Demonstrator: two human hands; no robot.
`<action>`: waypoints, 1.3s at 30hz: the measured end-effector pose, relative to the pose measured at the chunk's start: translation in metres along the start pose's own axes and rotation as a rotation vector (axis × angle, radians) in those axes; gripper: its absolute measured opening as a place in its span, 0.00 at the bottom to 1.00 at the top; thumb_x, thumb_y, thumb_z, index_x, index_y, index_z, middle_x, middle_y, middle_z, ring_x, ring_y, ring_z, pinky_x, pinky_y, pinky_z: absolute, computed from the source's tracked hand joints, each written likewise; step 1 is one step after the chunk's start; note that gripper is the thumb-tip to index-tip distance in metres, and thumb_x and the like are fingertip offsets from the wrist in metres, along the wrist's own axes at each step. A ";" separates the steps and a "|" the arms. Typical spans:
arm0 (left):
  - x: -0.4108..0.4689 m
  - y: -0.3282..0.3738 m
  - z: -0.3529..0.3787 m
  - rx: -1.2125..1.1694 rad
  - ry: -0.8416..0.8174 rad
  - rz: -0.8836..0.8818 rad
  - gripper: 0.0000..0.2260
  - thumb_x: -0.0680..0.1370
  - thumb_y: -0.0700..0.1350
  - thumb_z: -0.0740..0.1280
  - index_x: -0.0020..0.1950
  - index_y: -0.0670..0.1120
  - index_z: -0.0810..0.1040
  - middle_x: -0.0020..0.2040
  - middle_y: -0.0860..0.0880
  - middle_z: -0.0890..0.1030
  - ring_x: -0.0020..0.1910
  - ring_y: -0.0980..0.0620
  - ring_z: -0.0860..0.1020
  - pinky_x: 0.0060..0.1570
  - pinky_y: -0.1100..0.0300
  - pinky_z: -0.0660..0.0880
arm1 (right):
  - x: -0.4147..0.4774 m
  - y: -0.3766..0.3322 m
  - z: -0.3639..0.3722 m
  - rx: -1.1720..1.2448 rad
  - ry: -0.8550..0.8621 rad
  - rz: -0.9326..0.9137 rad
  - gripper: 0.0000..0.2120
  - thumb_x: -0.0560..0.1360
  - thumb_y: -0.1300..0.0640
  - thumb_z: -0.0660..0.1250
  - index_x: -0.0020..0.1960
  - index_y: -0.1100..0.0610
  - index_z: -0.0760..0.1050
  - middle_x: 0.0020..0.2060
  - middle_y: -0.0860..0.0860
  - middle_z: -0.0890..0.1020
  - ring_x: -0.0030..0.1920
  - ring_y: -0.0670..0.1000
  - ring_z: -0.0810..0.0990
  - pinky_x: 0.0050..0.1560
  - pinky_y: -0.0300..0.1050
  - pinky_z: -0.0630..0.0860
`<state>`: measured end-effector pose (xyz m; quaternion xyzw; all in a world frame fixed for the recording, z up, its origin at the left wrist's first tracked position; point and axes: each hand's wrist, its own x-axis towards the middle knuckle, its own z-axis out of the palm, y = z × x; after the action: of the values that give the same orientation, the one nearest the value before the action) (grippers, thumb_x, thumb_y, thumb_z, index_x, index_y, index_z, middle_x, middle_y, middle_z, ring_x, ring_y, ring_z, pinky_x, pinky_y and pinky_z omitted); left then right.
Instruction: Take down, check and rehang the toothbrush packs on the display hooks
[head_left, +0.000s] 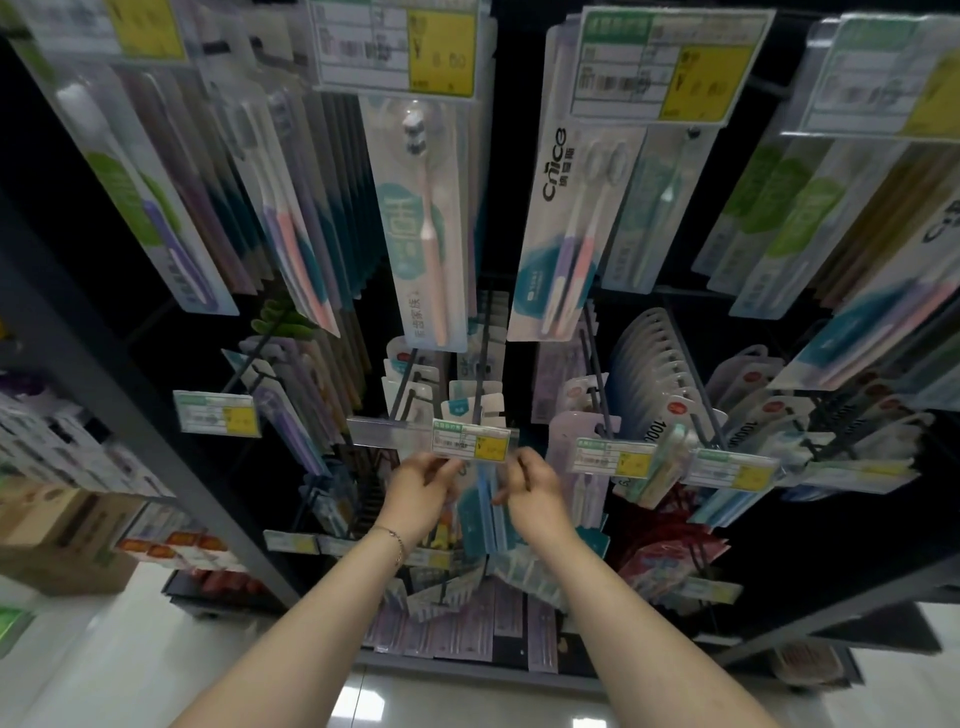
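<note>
Blue toothbrush pack (485, 501): hangs upright just below the price tag (470, 441); our left hand (423, 486) and right hand (532, 491) pinch its sides.

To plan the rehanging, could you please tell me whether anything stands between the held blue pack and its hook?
Yes: the white and yellow price label hangs at the tip of the dark wire hook, above the blue toothbrush pack the left hand and right hand grip.
</note>
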<state>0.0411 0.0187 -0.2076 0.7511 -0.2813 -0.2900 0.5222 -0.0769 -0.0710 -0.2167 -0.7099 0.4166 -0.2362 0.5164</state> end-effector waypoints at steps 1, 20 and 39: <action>0.001 -0.001 0.000 0.013 0.006 -0.001 0.09 0.81 0.43 0.64 0.51 0.38 0.80 0.43 0.35 0.82 0.35 0.49 0.79 0.28 0.71 0.73 | 0.000 0.000 0.001 0.015 -0.006 0.007 0.14 0.82 0.59 0.55 0.40 0.49 0.69 0.34 0.50 0.76 0.32 0.47 0.76 0.38 0.47 0.76; -0.031 0.001 0.027 0.273 0.012 0.226 0.03 0.79 0.42 0.65 0.50 0.50 0.75 0.40 0.54 0.78 0.40 0.59 0.78 0.42 0.68 0.74 | -0.033 0.027 -0.075 -0.631 0.104 0.025 0.11 0.79 0.48 0.59 0.41 0.51 0.73 0.35 0.50 0.79 0.40 0.55 0.79 0.34 0.45 0.70; 0.040 0.025 0.099 0.376 -0.134 0.208 0.17 0.78 0.39 0.64 0.66 0.50 0.72 0.63 0.49 0.77 0.60 0.49 0.78 0.60 0.48 0.75 | 0.055 0.038 -0.112 0.439 -0.155 0.111 0.24 0.80 0.62 0.62 0.75 0.55 0.63 0.70 0.54 0.72 0.69 0.53 0.71 0.70 0.46 0.68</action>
<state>-0.0070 -0.0785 -0.2180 0.7812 -0.4405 -0.2264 0.3801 -0.1461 -0.1813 -0.2173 -0.5726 0.3526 -0.2373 0.7011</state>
